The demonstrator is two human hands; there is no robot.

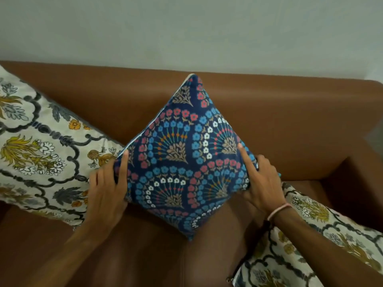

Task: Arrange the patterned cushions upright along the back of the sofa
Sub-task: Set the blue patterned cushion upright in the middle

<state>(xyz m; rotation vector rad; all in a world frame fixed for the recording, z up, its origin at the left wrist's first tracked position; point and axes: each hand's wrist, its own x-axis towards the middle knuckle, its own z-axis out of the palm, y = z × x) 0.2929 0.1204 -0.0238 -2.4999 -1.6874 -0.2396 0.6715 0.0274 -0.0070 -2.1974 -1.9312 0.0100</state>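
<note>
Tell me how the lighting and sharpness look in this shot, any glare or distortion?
Head view: soft, even light; mild glare on the brown leather sofa seat; wide-angle bending bows its backrest; the navy floral square cushion is fairly sharp, the cream floral cushions soften toward the edges.

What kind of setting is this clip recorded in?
Probably a home living room: a brown leather sofa stands against a plain pale wall, with cream floral cushions either side of the navy flower-patterned cushion held between both hands.
</note>
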